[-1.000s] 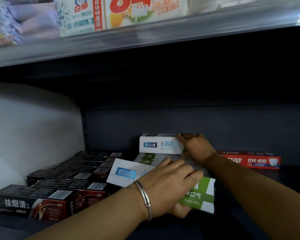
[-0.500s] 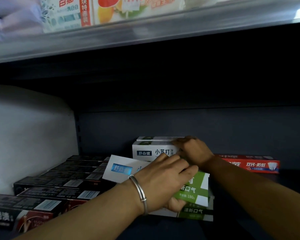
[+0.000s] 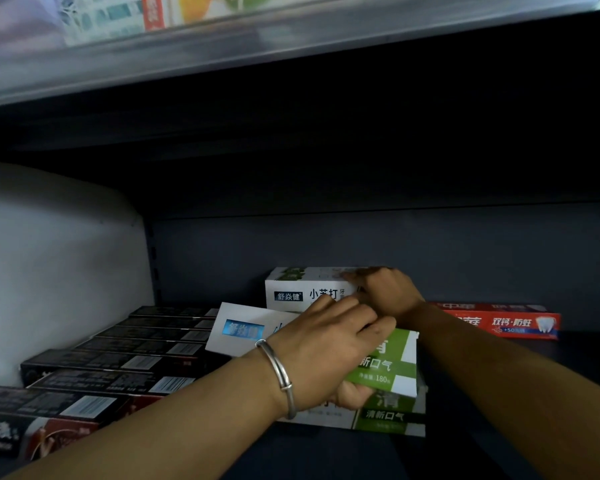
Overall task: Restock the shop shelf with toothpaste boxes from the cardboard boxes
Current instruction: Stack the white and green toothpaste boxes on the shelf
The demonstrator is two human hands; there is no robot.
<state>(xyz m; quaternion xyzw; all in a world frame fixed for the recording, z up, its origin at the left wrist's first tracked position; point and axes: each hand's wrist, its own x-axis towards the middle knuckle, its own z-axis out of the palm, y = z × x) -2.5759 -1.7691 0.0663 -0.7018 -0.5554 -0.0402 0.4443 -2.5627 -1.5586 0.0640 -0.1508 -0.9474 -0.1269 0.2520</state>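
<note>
Your white-and-green toothpaste box (image 3: 383, 368) lies tilted atop another flat one (image 3: 388, 415); a third white box (image 3: 305, 292) stands behind against the shelf's back panel (image 3: 465, 251)

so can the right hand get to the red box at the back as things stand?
Probably yes: the red box lies just right of the right hand with nothing between, though that hand now rests on the white box.
</note>
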